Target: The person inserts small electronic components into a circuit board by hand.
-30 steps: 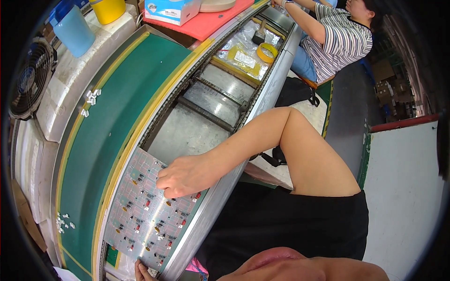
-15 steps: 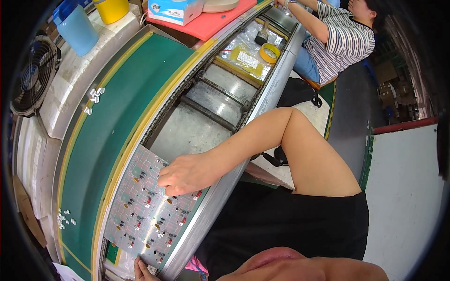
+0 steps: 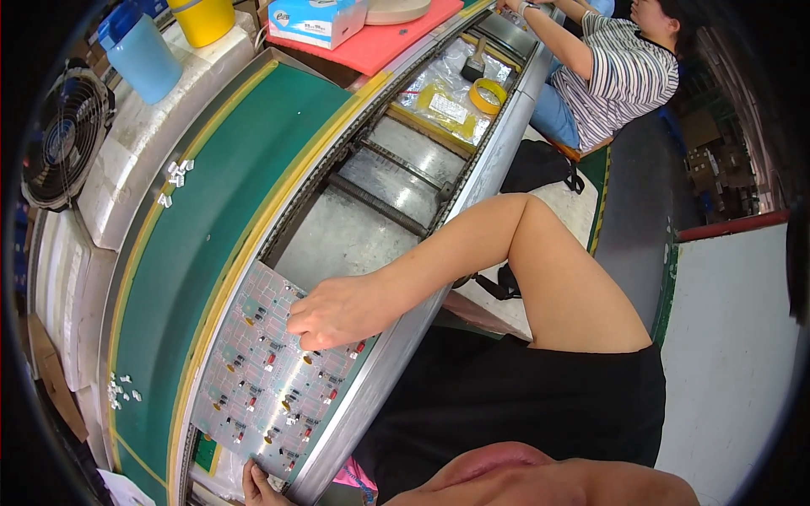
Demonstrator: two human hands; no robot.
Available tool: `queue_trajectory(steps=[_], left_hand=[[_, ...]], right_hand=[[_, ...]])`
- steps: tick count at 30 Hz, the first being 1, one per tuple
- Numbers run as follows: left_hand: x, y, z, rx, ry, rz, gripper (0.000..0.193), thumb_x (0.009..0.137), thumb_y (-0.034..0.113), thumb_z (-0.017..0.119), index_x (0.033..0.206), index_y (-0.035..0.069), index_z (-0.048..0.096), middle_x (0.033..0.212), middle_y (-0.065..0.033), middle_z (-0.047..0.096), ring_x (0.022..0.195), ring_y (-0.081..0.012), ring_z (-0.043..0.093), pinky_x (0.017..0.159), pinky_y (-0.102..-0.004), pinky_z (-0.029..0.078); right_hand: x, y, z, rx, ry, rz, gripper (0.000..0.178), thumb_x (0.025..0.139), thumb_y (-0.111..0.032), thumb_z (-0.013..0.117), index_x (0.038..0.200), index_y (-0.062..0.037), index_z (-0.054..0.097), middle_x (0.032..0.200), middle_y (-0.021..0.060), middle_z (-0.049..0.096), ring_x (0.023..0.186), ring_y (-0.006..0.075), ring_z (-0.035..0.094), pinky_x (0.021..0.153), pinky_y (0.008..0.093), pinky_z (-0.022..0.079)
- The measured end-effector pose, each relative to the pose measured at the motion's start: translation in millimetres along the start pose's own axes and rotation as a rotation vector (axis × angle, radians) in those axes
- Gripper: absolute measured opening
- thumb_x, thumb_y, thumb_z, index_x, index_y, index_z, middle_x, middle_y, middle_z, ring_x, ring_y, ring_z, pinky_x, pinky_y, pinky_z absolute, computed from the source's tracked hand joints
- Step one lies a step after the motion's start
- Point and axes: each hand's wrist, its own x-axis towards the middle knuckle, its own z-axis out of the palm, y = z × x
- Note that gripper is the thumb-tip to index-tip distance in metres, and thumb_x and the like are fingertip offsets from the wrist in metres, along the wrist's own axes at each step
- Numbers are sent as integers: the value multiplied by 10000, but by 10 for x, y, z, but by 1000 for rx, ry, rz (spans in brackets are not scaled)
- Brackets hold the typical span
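Observation:
A large grey circuit board (image 3: pixel 278 390) lies across the conveyor rails, dotted with small red, black and tan components. Over its far right part is my right hand (image 3: pixel 331 314), fingers curled and pressed down toward the surface. Whatever those fingertips pinch, if anything, is hidden beneath the hand. At the board's near edge, low in the picture, my left hand (image 3: pixel 263 489) shows only its fingertips and grips the edge; the rest is cut off by the frame.
Beside the rail runs a green work surface (image 3: pixel 228 160) with several small white connectors (image 3: pixel 179 172). Farther along are yellow tape (image 3: pixel 488 96), a brush (image 3: pixel 475 62) and a tissue box (image 3: pixel 316 20). A fan (image 3: pixel 67 139) and blue jug (image 3: pixel 139 52) stand left. Another person (image 3: pixel 620 72) sits beyond.
The whole view has shifted slightly to the right. Both hands keep their places on the board, and nothing has visibly been picked up or let go.

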Motion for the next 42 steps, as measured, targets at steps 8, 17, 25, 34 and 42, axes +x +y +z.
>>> queue_trajectory(steps=[8, 17, 25, 34, 42], left_hand=[[-316, 581, 365, 74, 141, 49, 350, 864, 76, 578, 1192, -23, 502, 825, -72, 648, 751, -95, 554, 693, -218, 452], [-360, 636, 317, 96, 161, 70, 288, 840, 98, 627, 1109, -4, 617, 872, -53, 647, 768, -71, 536, 703, -201, 434], [-437, 643, 321, 159, 156, 124, 276, 886, 172, 562, 1075, -18, 622, 994, -155, 661, 898, -161, 609, 795, -273, 459], [-23, 837, 42, 409, 438, 486, 222, 830, 179, 621, 1006, 45, 637, 982, -141, 638, 934, -309, 587, 823, -355, 455], [1395, 1114, -147, 791, 451, 786, 435, 788, 311, 654, 1159, 106, 555, 1179, -137, 537, 1093, -318, 491, 882, -386, 412]], right_hand=[[6, 57, 73, 52, 56, -19, 92, 692, -103, 555, 766, -49, 549, 803, 60, 488, 810, 211, 541, 618, 312, 500], [124, 97, -117, 59, 161, 18, 210, 709, -71, 619, 918, -72, 642, 908, 60, 597, 853, 217, 589, 667, 312, 510], [957, 1370, -361, -257, 291, 178, 301, 836, -217, 592, 1100, -75, 565, 1069, 137, 554, 988, 325, 524, 863, 386, 427], [1396, 2003, -271, -687, 301, 292, 211, 839, -267, 579, 950, -87, 581, 936, 101, 533, 836, 283, 583, 660, 377, 506], [1269, 1849, -275, -596, 258, 322, 177, 856, -230, 553, 861, -55, 576, 811, 118, 553, 804, 295, 586, 660, 399, 487]])
